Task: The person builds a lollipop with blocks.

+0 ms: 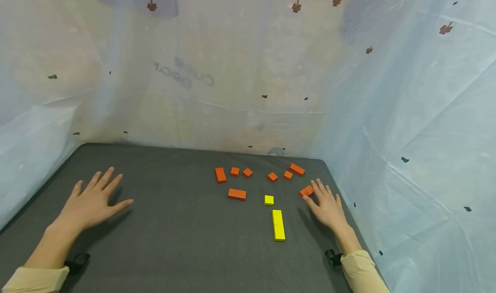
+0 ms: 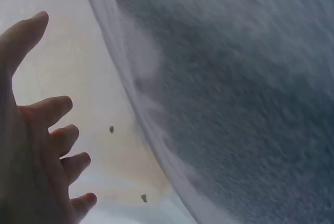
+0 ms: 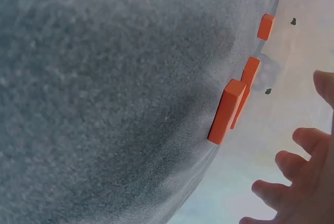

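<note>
My left hand point(image 1: 91, 205) is spread over the left side of the dark table, holding nothing; its fingers point(image 2: 62, 139) show at the edge of the left wrist view. On the right, my other hand point(image 1: 328, 207) hovers with spread fingers and an empty palm. An orange block point(image 1: 306, 191) lies closest to it, partly covered by the fingers in the head view. Left of that hand are a long yellow block point(image 1: 278, 225) and a small yellow block point(image 1: 269, 200). Farther back lie an orange block point(image 1: 297, 169) and two small orange cubes, one of them the cube point(image 1: 288, 175).
Left of centre lie two orange oblong blocks, one upright in view point(image 1: 220, 175) and one crosswise point(image 1: 237, 194), plus two small orange cubes point(image 1: 234, 171). A pale plastic sheet point(image 1: 217, 69) with leaf marks hangs behind the table point(image 1: 186, 250) and along its sides.
</note>
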